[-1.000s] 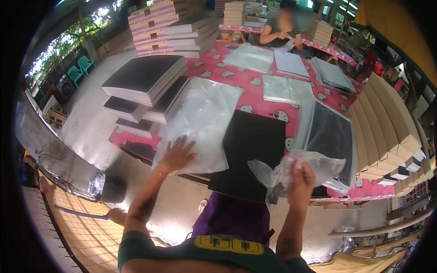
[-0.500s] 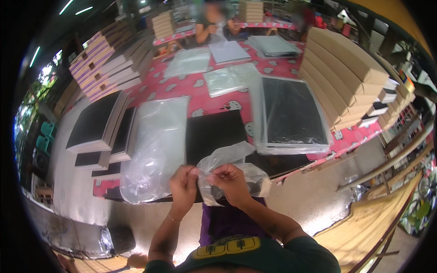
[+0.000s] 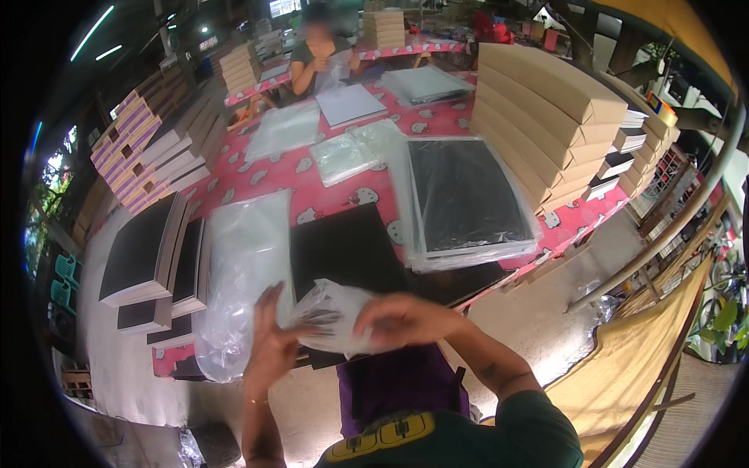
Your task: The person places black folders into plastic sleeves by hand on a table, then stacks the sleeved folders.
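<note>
A crumpled clear plastic bag [image 3: 331, 312] hangs between my hands at the near edge of the table. My left hand [image 3: 273, 339] is at its left side with the fingers spread, the thumb reaching toward the plastic. My right hand [image 3: 402, 318], smeared by motion, has its fingers curled on the bag's right side. Under and beyond the bag lies a flat black board [image 3: 343, 246]. To its left is a pile of clear plastic sleeves [image 3: 246, 261]. A stack of black-topped pads wrapped in clear plastic [image 3: 468, 195] lies to the right.
Thick black-covered books [image 3: 144, 249] are stacked at the left, near purple-edged boxes [image 3: 129, 152]. Long brown cartons [image 3: 538, 117] rise at the right. More plastic sleeves [image 3: 285, 131] and a white pad [image 3: 351, 105] lie farther back. Across the table a co-worker [image 3: 320, 58] handles plastic.
My hands have moved apart from their pinch together on the bag. The left has let its fingers spread; the bag's mouth looks wider. The view has shifted slightly.
</note>
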A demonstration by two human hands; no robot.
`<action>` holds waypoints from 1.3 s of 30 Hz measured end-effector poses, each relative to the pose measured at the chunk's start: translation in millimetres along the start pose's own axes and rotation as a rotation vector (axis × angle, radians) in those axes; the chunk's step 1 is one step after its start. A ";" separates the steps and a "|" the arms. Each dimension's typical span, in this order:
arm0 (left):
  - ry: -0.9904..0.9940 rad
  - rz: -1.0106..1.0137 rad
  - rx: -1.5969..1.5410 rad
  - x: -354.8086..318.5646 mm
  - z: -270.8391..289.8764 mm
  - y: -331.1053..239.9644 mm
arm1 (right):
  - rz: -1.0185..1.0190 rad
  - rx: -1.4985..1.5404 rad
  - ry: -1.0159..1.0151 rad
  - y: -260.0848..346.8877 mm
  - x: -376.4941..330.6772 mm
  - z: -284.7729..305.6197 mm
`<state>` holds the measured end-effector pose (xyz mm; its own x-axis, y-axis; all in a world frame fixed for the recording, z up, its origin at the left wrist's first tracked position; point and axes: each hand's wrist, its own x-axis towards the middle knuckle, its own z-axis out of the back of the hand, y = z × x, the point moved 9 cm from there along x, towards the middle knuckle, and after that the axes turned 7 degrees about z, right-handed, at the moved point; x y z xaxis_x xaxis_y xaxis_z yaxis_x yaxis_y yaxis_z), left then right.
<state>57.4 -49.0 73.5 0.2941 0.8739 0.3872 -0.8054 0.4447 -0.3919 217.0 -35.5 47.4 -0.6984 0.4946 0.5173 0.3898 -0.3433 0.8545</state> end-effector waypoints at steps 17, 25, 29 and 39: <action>0.496 0.084 -0.611 -14.6 -51.5 9.9 | -0.035 0.388 -0.572 -6.0 -53.0 88.9; 0.105 0.645 -1.724 -41.8 -54.0 79.7 | -0.405 0.088 0.223 -63.9 -57.7 6.7; 0.365 1.061 -2.234 -89.5 -120.2 97.3 | -0.065 0.703 -0.329 -74.4 -66.6 44.9; 0.501 0.742 -1.862 -88.0 -109.4 94.6 | -0.544 0.111 -0.108 -104.4 -115.5 20.5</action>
<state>11.6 -62.3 -88.9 0.5733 0.7648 -0.2940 0.4674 -0.5999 -0.6493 269.3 -40.4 -100.6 -0.7532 0.6578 -0.0025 0.0557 0.0675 0.9962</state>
